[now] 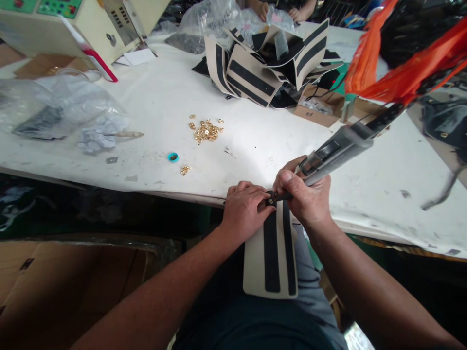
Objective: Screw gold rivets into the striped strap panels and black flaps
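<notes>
My right hand point(304, 192) is wrapped round a grey power screwdriver point(333, 153), which slants up to the right. Its tip points down to the left, at a small dark piece point(271, 198) on the upper end of a beige panel with black strips point(258, 265). My left hand point(245, 209) presses that end at the table edge, thumb and fingers closed about the dark piece. The panel hangs over the edge toward my lap. Small gold metal fittings point(207, 131) lie heaped on the table, with a few more beside a blue cap point(173, 157).
Striped panels point(251, 73) are piled at the back, beside a small cardboard box point(317, 104). Orange cloth point(397, 73) hangs along the screwdriver's upper end. A cream machine point(87, 34) and plastic bags point(47, 107) are at left. Another person's hands point(264, 10) show at the far side.
</notes>
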`<state>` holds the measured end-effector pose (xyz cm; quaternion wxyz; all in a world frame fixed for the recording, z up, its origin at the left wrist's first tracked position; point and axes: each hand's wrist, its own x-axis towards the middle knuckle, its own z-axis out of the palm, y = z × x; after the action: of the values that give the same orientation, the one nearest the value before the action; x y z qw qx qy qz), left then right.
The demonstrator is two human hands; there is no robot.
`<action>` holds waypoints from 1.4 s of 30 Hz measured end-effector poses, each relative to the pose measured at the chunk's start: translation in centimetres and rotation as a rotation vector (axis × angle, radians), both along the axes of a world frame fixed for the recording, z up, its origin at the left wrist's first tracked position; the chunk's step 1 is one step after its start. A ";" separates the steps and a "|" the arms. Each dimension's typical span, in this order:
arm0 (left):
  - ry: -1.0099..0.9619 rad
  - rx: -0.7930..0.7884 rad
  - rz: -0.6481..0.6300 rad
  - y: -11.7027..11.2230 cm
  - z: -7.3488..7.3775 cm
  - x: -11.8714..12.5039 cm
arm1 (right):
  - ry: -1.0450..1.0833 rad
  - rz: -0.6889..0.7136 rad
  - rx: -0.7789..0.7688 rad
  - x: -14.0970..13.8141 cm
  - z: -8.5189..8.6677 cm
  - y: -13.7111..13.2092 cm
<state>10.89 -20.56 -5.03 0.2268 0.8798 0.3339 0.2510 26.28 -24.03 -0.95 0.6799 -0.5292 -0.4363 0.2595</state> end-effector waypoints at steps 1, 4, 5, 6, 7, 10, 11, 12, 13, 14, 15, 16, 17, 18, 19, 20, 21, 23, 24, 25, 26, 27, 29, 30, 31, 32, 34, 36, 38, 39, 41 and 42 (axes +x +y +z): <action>0.002 0.000 -0.001 0.0 0.0 0.0 | -0.013 -0.002 -0.008 0.0 0.0 0.0; 0.020 0.006 0.001 0.0 0.2 0.0 | -0.047 0.013 -0.026 -0.1 0.1 -0.1; 0.027 0.010 0.002 0.0 0.2 0.0 | -0.053 0.026 -0.026 -0.1 0.1 -0.2; 0.034 0.014 0.003 0.1 0.2 0.0 | -0.059 0.046 -0.024 -0.1 0.2 -0.2; 0.038 0.017 0.005 0.1 0.2 0.0 | -0.066 0.071 -0.022 -0.1 0.2 -0.3; 0.032 0.021 0.006 0.1 0.1 0.1 | -0.089 0.124 -0.013 0.0 0.1 -0.3; 0.029 0.021 0.003 0.1 0.0 0.2 | -0.092 0.133 -0.009 0.1 0.0 -0.2; 0.027 0.021 -0.001 0.1 -0.1 0.2 | -0.092 0.145 -0.005 0.2 -0.1 -0.2; 0.027 0.021 -0.006 0.2 -0.2 0.2 | -0.090 0.157 -0.001 0.3 -0.2 -0.2; 0.027 0.020 -0.010 0.2 -0.2 0.2 | -0.086 0.173 0.000 0.3 -0.2 -0.1; 0.027 0.019 -0.012 0.2 -0.3 0.2 | -0.083 0.193 0.001 0.4 -0.2 -0.1; 0.027 0.018 -0.011 0.3 -0.3 0.2 | -0.080 0.211 0.001 0.4 -0.2 0.0; 0.028 0.016 -0.009 0.3 -0.4 0.2 | -0.080 0.229 -0.003 0.5 -0.1 0.0; 0.029 0.014 -0.009 0.3 -0.4 0.2 | -0.081 0.244 -0.010 0.5 -0.1 0.1; 0.031 0.011 -0.010 0.3 -0.4 0.2 | -0.081 0.251 -0.016 0.5 0.0 0.1; 0.035 0.007 -0.013 0.3 -0.4 0.2 | -0.081 0.252 -0.025 0.5 0.1 0.2; 0.039 0.001 -0.013 0.3 -0.5 0.2 | -0.081 0.245 -0.034 0.5 0.2 0.2; 0.046 -0.013 -0.011 0.3 -0.5 0.1 | -0.080 0.222 -0.055 0.5 0.2 0.3; 0.049 -0.020 -0.007 0.3 -0.5 0.1 | -0.080 0.215 -0.063 0.5 0.2 0.4; 0.052 -0.026 -0.005 0.3 -0.5 0.1 | -0.081 0.214 -0.071 0.5 0.2 0.5; 0.055 -0.031 -0.002 0.3 -0.5 0.0 | -0.081 0.219 -0.077 0.5 0.1 0.5; 0.057 -0.035 -0.003 0.4 -0.4 0.0 | -0.078 0.224 -0.077 0.5 0.0 0.5; 0.063 -0.041 -0.008 0.3 -0.2 -0.1 | -0.063 0.226 -0.072 0.4 -0.1 0.4; 0.064 -0.042 -0.011 0.3 -0.1 -0.1 | -0.052 0.224 -0.069 0.4 -0.2 0.3; 0.065 -0.042 -0.015 0.2 0.0 -0.2 | -0.042 0.224 -0.065 0.4 -0.2 0.2; 0.066 -0.041 -0.014 0.1 0.1 -0.2 | -0.032 0.228 -0.060 0.3 -0.3 0.0; 0.059 -0.035 -0.003 -0.1 0.2 -0.3 | -0.024 0.250 -0.054 0.2 -0.4 -0.3; 0.041 -0.024 0.021 -0.3 0.2 -0.4 | -0.025 0.272 -0.050 0.1 -0.4 -0.5; 0.019 -0.006 0.037 -0.5 0.4 -0.4 | -0.025 0.272 -0.051 -0.1 -0.1 -0.6; 0.014 0.004 0.038 -0.6 0.5 -0.4 | -0.017 0.265 -0.051 -0.2 0.2 -0.6; 0.018 0.015 0.038 -0.7 0.7 -0.3 | 0.017 0.254 -0.051 -0.4 0.9 -0.7; 0.022 0.016 0.038 -0.7 0.8 -0.3 | 0.038 0.249 -0.051 -0.4 1.3 -0.8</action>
<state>10.60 -21.27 -4.20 0.2111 0.8779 0.3510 0.2481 25.87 -24.83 0.35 0.6367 -0.4832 -0.4790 0.3629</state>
